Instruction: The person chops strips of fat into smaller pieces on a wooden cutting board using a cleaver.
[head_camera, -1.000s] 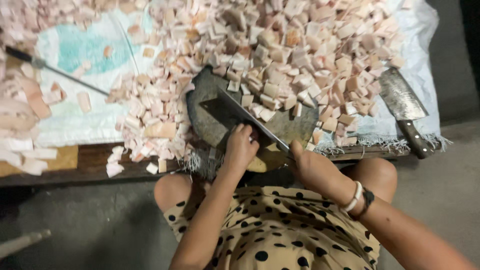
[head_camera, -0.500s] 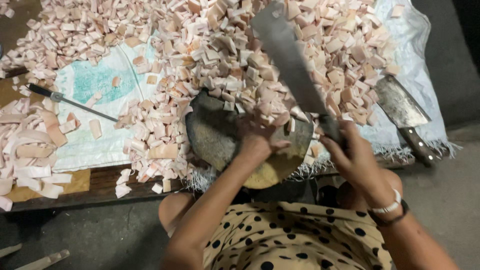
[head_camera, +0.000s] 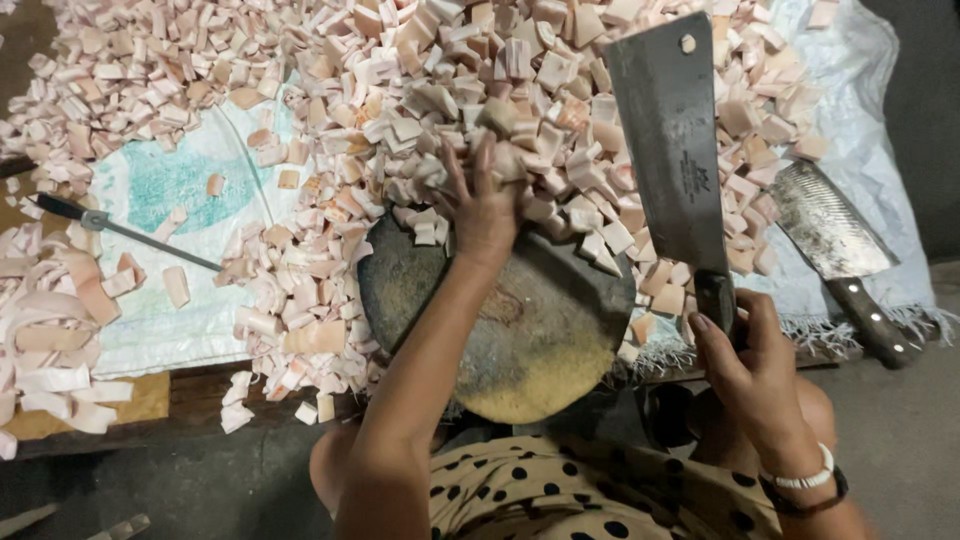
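Left hand (head_camera: 485, 205) at frame centre presses into pale cut pieces (head_camera: 420, 90) above round chopping block (head_camera: 520, 320); right hand (head_camera: 750, 365) grips raised cleaver (head_camera: 665, 150), right of centre.

Left arm extends forward from lower centre, forearm straight, wrist level. Left hand (head_camera: 485, 205) lies palm-down, fingers spread and slightly curled. Right arm enters from the lower right, elbow bent, wrist cocked upward and ringed by a pale and a dark band. Right hand (head_camera: 748, 362) forms a closed fist, thumb uppermost, knuckles toward the camera.
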